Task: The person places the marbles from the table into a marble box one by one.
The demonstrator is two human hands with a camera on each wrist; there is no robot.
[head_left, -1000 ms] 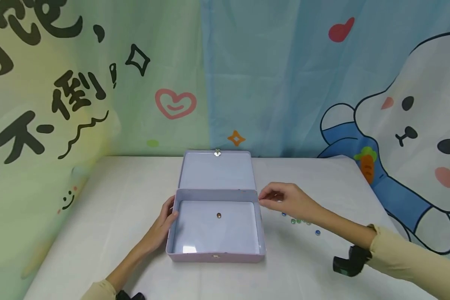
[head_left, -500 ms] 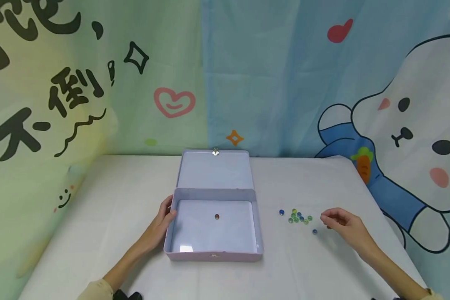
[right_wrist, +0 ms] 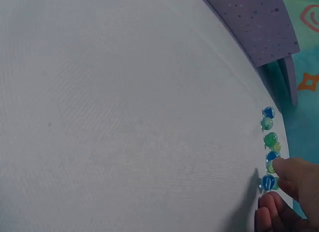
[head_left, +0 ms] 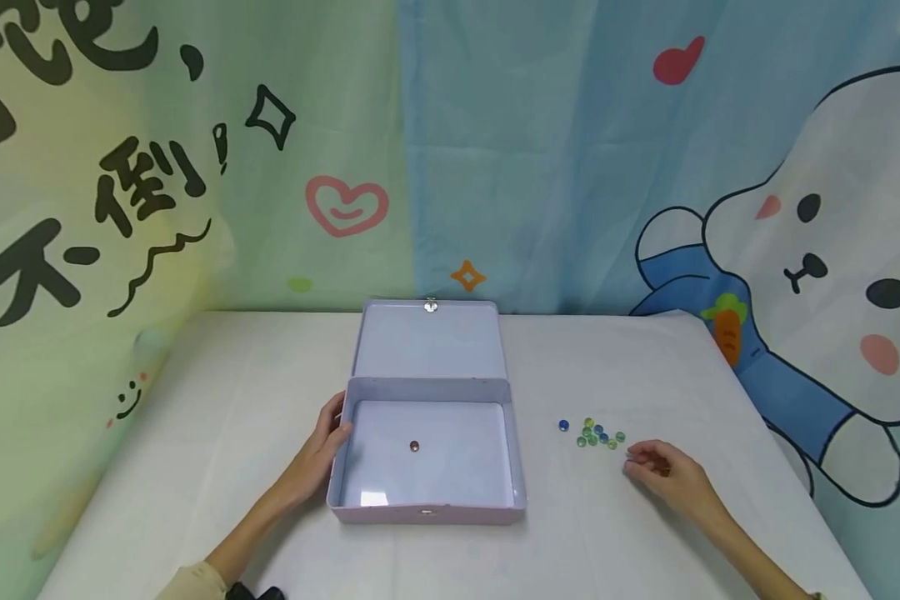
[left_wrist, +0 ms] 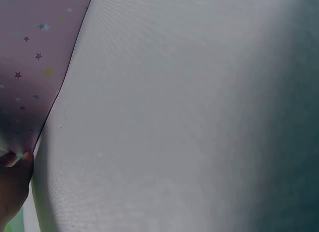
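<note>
An open lilac tin box (head_left: 431,515) lies on the white-covered table, its lid (head_left: 430,342) folded back. Inside it is one amber-brown marble (head_left: 415,446). My left hand (head_left: 321,450) grips the box's left wall, thumb over the rim; in the left wrist view the hand (left_wrist: 15,187) holds the star-printed side (left_wrist: 37,57). To the right of the box, my right hand (head_left: 671,482) has thumb and fingers curled about a blue marble, mostly hidden in the head view. In the right wrist view this blue swirled marble (right_wrist: 268,182) shows between thumb and fingertips (right_wrist: 269,199).
Several green, yellow-green and blue marbles (head_left: 592,437) lie in a loose cluster between the box and my right hand. A separate blue marble (head_left: 564,425) sits at the cluster's left. A printed cloth backdrop (head_left: 495,167) hangs behind the table's far edge.
My right hand has moved from beside the box's right wall over to the right, then down to the nearest blue marble. The brown marble has rolled left inside the box. The left hand stays put.
</note>
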